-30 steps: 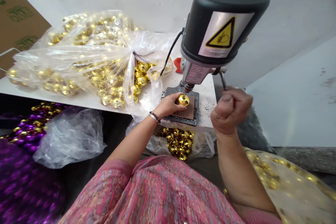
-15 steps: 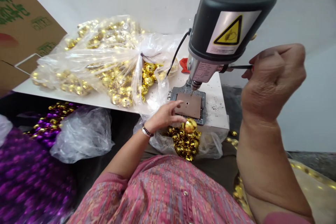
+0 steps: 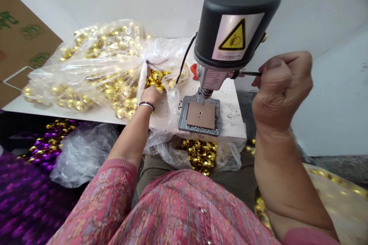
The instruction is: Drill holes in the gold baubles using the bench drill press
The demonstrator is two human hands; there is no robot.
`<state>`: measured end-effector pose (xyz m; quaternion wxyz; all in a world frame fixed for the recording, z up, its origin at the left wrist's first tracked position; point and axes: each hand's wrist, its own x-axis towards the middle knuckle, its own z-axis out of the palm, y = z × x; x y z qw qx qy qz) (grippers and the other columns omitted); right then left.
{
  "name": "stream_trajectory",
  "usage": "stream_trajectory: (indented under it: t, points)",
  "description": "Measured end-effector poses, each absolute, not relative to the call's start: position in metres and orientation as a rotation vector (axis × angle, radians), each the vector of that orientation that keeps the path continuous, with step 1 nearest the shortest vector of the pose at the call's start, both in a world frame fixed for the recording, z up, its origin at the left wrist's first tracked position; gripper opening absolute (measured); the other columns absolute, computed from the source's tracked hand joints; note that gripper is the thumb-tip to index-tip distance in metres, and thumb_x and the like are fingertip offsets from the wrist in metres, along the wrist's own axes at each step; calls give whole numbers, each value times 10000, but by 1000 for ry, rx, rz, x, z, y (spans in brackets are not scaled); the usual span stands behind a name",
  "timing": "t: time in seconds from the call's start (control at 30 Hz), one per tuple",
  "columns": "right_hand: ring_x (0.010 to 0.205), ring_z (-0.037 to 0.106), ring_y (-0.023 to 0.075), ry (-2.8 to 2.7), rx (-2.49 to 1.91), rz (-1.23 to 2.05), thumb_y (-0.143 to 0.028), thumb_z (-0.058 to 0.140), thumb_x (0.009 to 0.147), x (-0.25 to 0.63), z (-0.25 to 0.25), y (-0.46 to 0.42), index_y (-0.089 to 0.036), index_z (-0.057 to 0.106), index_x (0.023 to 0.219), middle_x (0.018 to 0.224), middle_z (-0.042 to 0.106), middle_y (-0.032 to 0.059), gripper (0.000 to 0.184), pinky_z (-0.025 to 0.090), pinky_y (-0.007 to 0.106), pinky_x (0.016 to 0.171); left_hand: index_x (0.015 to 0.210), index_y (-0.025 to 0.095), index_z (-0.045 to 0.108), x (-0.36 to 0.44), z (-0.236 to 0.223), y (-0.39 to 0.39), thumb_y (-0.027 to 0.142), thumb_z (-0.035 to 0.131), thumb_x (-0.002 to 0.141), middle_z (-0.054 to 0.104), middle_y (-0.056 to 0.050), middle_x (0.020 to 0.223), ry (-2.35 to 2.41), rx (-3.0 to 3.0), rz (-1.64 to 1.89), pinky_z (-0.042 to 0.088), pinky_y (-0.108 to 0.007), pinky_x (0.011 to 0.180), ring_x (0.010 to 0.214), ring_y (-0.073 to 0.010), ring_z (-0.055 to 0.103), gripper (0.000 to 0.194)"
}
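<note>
My left hand reaches into the mouth of a clear plastic bag, right at the shiny gold balls inside. Its fingers are hidden by the plastic and the balls. My right hand is wrapped round the feed lever of a small bench drill press. Below its chuck, a brown square plate with a hole lies on the grey metal base. More gold balls lie in an open plastic bag below the table's front edge.
Dark shavings are scattered over the white table around the base. A red object lies behind the press, near a black cable. Purple balls and a crumpled plastic bag are at left, a cardboard box behind.
My left hand has moved from beside the plate to the bag at left. A gold ball by its fingers has dropped from view there. My right hand stays on the lever.
</note>
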<state>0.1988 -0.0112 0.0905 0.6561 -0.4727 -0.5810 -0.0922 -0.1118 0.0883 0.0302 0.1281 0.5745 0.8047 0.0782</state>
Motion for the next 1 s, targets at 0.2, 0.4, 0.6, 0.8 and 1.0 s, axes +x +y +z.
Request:
stream_trajectory:
  t: [0.2,0.4,0.6,0.8,1.0]
  points:
    - [671,529,50,-1326,-1048,-259,-652,439,1199,196,88,-11,-175,620,1011,870,619,-28,544,456,267,692,1534,91,678,-109,34,61,239,838,915,854,-245,1329,2273,1701,487,603,-429,1089,1271,-403,804,656]
    - [719,545,23,-1344,-989,-196,-702,427,1198,195,90,-13,-173,621,1017,868,606,-55,592,440,212,724,1240,209,770,-96,29,9,369,844,843,847,-54,1115,1411,1508,953,617,-302,857,1006,-227,775,435]
    - [724,548,25,-1337,-966,-164,-732,459,1182,193,90,-15,-164,641,1006,848,607,-60,622,449,202,731,1083,206,689,-48,3,-3,354,923,837,784,-3,896,1187,1251,745,516,-236,658,747,-142,728,371]
    - [711,449,20,-1373,-1095,-76,-392,489,1202,198,117,-11,-191,551,931,799,504,-75,343,424,209,795,1040,207,667,-25,-7,8,232,968,856,727,53,817,1310,1246,807,470,-208,610,623,-89,621,354]
    - [757,273,44,-1256,-1347,100,-115,550,1123,198,173,32,-219,337,737,696,312,-84,453,257,264,780,1105,199,729,-25,-17,12,276,978,857,765,25,905,1351,1340,816,508,-235,689,764,-132,672,360]
